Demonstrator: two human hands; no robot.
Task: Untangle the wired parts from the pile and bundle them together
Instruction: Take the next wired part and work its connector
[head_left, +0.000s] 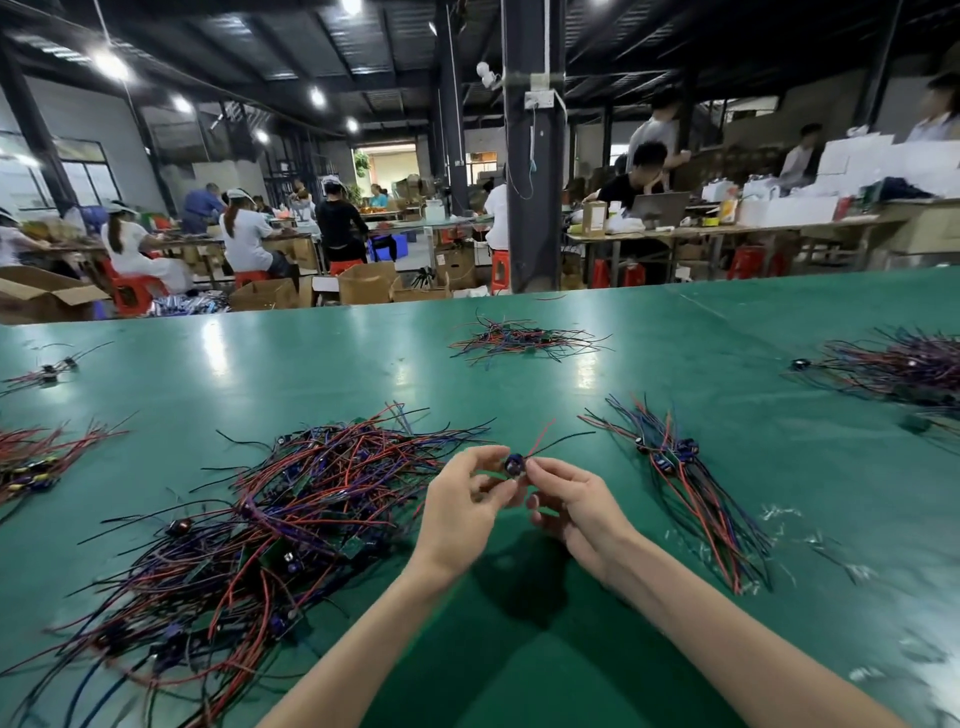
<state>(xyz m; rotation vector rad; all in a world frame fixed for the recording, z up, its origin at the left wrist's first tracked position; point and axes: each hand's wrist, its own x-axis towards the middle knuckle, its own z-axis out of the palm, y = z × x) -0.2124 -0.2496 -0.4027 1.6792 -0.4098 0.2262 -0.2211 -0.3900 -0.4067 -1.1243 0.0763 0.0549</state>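
Both hands were raised over the green counter (322, 364), close together; the left hand (462, 499) pinched a small dark wired part (514, 464) with thumb and curled fingertips; the right hand (571, 504) pinched the same part from the other side, its remaining fingers curled under; the part sat between the two sets of fingertips, clear of the counter; its red and black leads (550, 440) stuck out up and to the right. The big tangled pile (291, 499) of red, blue and black wires with small boards lay on the counter just left of the left hand, spreading down towards the near edge; a sorted bundle (675, 467) lay to the right of the right hand, components grouped near its middle, wires fanned out both ways. A smaller heap (519, 340) sat further back at centre; another heap (904, 364) far right; a red-wired cluster (31, 462) at the left edge; a few loose parts (49, 370) far left. Detail on the held part was too small to make out.
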